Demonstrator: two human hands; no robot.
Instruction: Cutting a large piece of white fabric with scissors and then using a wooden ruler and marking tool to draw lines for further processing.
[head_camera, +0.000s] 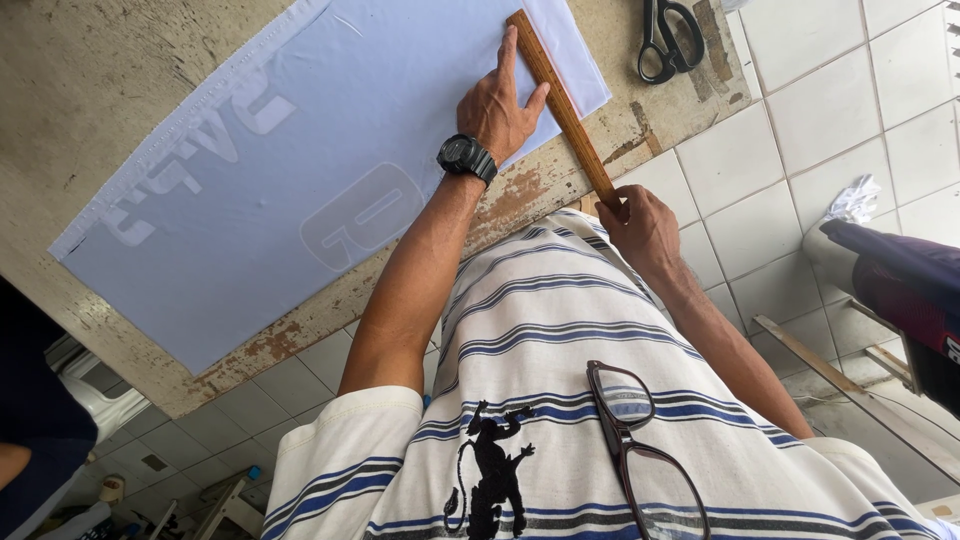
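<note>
Head view, looking down over the person's torso.

Left hand (500, 105): lies palm-down on the pale blue sheet of fabric (300, 150), fingers spread and flat, index finger stretched forward along the near edge of the long narrow wooden ruler (560, 105). Thumb also touches the ruler's side. Grip released; it presses, it encloses nothing. A black wristwatch (466, 157) sits on this wrist.

Right hand (640, 225): clenched on the lower end of the ruler, at the counter's edge, fingers wrapped round the wood. The ruler runs from this grip diagonally up and away across the right-hand margin of the fabric, its far end just beyond the left index fingertip. Ruler lies flat, touching the fabric for its upper part; its lower part crosses bare counter.

Fabric: spread flat on the worn, paint-chipped beige counter (120, 70), faint pale shapes showing through it. It occupies most of the counter, left of both hands.

Black-handled scissors (668, 38): on the counter, beyond the ruler's right side, well apart from either hand, blades pointing away.

Dark-framed spectacles (640, 450) hang at the front of the striped white shirt (540, 330). White tiled floor (800, 130) to the right.
</note>
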